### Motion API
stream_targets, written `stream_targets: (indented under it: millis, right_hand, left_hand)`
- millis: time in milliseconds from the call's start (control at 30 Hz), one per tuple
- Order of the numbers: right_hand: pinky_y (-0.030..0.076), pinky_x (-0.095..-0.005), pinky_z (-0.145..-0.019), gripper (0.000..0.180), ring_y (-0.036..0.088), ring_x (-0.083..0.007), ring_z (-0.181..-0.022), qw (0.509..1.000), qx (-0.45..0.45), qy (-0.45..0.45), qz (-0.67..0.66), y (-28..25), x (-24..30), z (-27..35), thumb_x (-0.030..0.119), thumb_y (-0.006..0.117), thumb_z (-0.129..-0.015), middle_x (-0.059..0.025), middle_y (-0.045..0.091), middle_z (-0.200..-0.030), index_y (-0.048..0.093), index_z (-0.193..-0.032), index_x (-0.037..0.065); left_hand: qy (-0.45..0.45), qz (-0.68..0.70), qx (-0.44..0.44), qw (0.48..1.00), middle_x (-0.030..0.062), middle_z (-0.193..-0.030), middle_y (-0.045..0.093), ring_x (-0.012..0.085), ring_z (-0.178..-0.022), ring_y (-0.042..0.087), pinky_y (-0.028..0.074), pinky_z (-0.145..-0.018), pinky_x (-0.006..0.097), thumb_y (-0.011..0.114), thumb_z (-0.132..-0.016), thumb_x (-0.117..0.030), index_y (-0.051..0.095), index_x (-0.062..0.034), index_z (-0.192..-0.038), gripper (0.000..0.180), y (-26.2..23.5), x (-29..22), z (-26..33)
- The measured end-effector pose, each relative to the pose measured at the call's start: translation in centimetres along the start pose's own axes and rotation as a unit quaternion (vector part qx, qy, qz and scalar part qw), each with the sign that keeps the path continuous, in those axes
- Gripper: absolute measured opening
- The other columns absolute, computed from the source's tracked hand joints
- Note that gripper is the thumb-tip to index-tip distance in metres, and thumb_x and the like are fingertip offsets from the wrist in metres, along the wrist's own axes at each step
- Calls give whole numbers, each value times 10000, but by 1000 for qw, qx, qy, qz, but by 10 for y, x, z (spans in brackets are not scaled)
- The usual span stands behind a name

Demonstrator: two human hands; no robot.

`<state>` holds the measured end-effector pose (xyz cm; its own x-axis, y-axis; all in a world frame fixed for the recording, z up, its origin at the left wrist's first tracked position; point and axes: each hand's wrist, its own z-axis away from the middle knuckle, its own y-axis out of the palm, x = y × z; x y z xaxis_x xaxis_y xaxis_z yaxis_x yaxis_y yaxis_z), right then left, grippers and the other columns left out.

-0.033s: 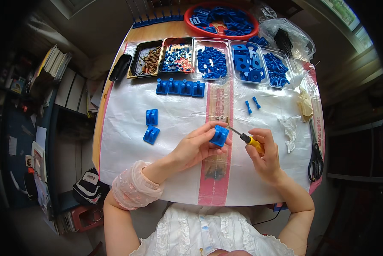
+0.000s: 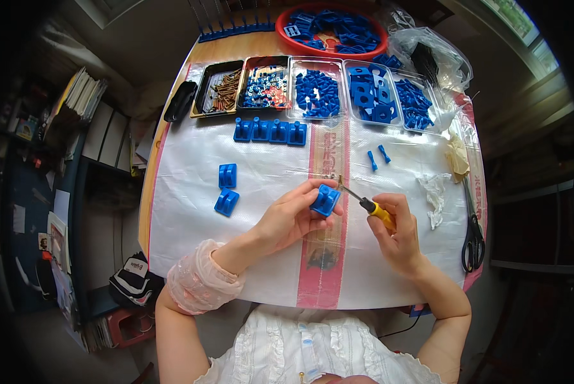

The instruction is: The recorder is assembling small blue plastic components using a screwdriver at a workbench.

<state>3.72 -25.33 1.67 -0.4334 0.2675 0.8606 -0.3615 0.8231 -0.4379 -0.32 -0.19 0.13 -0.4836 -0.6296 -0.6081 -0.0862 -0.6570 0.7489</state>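
Two hands over the white sheet (image 2: 191,224). Left hand (image 2: 290,221) grasps a blue plastic block (image 2: 325,200) between thumb and fingertips, held just above the sheet's red stripe. Right hand (image 2: 396,233) is clenched on a yellow-handled screwdriver (image 2: 364,205) — tip at the block's upper edge. Two blue blocks (image 2: 226,189) lie to the left, well apart.

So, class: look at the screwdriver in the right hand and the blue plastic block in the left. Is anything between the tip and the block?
Nothing visible. The right hand holds the yellow-handled screwdriver, and its shaft runs over bare white sheet toward the blue plastic block in the left hand. The tip sits right at the block's upper edge.
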Motion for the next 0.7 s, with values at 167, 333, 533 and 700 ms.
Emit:
stream_targets:
  millis: [167,333,533,700]
  right_hand:
    - [556,-325,-599,282,706,-249,-703,995,19,-68,76,1,4,-5,9,759,-865,-131,679,-855,614,-1107,15]
    - [483,-342,-504,280,647,-263,-608,984,19,-119,128,2,7,-7,-6,792,-810,-109,641,-785,649,-1049,17]
    - [475,-345,-491,280,631,-254,-579,980,9,-129,149,2,8,-6,-8,795,-803,-102,634,-778,662,-1049,11]
    - [445,-340,-454,296,592,-230,-524,963,-3,-175,203,3,4,-5,20,803,-797,-81,610,-754,672,-1062,16]
  left_hand:
    - [44,23,-16,999,134,-1030,622,136,-770,564,495,-730,274,363,-1114,-254,464,-21,-1393,377,-15,-8,-3]
    - [29,12,-88,996,93,-945,603,117,-713,535,467,-695,249,391,-1119,-335,483,-30,-1351,395,-6,-6,-2]
    - [27,-17,-80,996,88,-931,602,114,-699,534,455,-675,247,404,-1116,-377,486,-45,-1334,406,-8,-5,-2]
    - [56,-83,-80,992,94,-901,604,114,-680,529,453,-641,250,375,-1125,-359,453,-59,-1332,373,-6,-2,-2]
